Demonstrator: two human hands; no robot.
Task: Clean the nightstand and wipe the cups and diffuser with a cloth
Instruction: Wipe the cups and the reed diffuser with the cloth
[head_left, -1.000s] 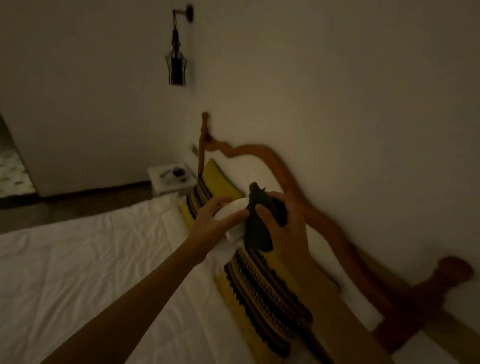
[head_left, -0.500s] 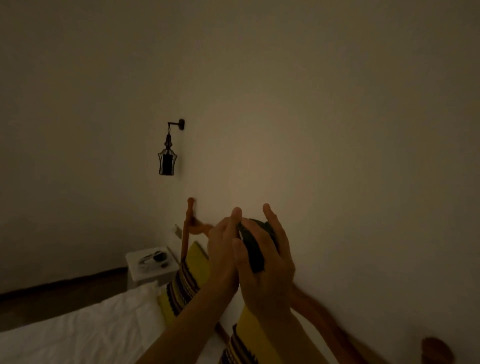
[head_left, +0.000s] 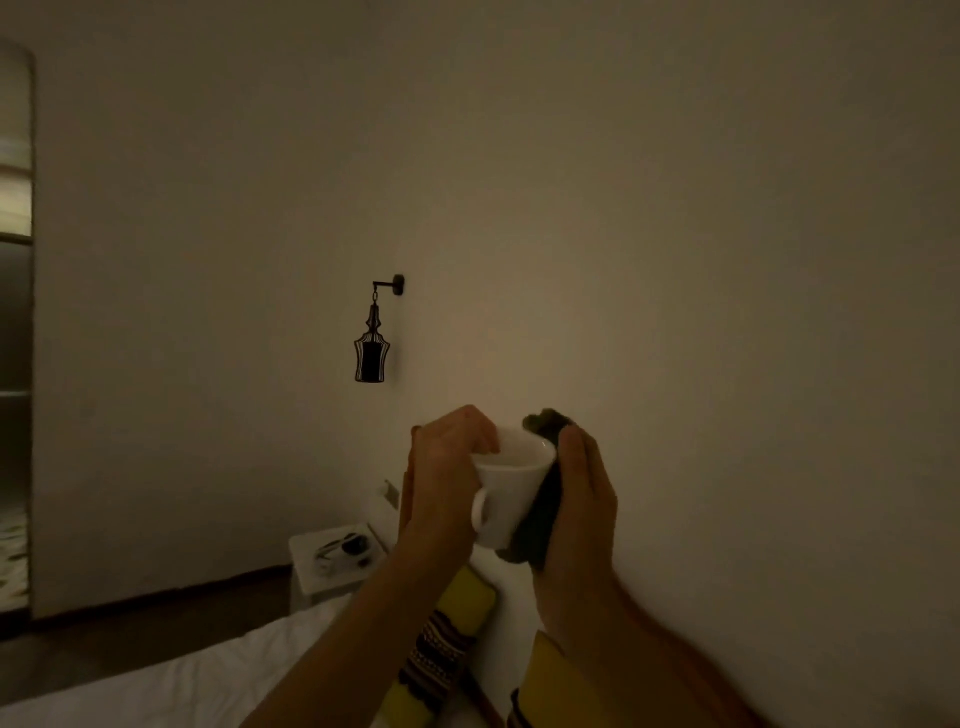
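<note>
— How are the hands placed?

— Both are raised in front of the wall. The left hand (head_left: 447, 467) grips the white cup (head_left: 511, 486) at its rim, fingers (head_left: 480, 434) curled over the far edge, the cup tilted with its handle toward the camera. The right hand (head_left: 582, 499) is curled around a dark cloth (head_left: 540, 509), pressing it against the cup's right side.

— What is hard to make out?

— The room is dim. The right thumb is hidden behind the cloth, and both forearms are cut off at the bottom edge. Small things on the desk (head_left: 332, 564) are too dark and blurred to name.

— And around them?

— That white desk stands low by the wall, left of the hands, well apart from the cup. A black lantern (head_left: 371, 353) hangs from a wall bracket above. Yellow striped pillows (head_left: 452, 629) lie below the arms on the white bed (head_left: 171, 680).
</note>
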